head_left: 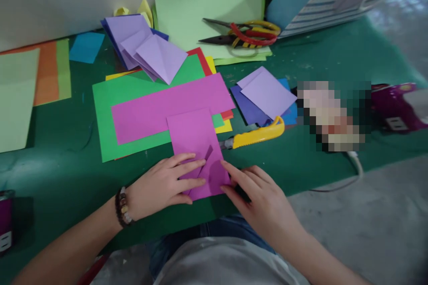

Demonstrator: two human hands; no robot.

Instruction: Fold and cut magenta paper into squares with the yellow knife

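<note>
A magenta paper sheet [195, 138] lies near the front edge of the green table [60, 142], its near corner folded up. My left hand [163, 185] lies flat on the fold, fingers stretched out and pressing down. My right hand [259, 196] touches the sheet's right near edge with its fingertips, fingers extended. A bead bracelet [123, 207] is on my left wrist.
A long magenta strip [160, 107] lies on a green sheet [107, 107]. A yellow utility knife [259, 132] is right of the fold. Behind are folded lilac papers [150, 49], a lilac square [265, 93], scissors [244, 34] on pale green paper, and a purple device [397, 104] at right.
</note>
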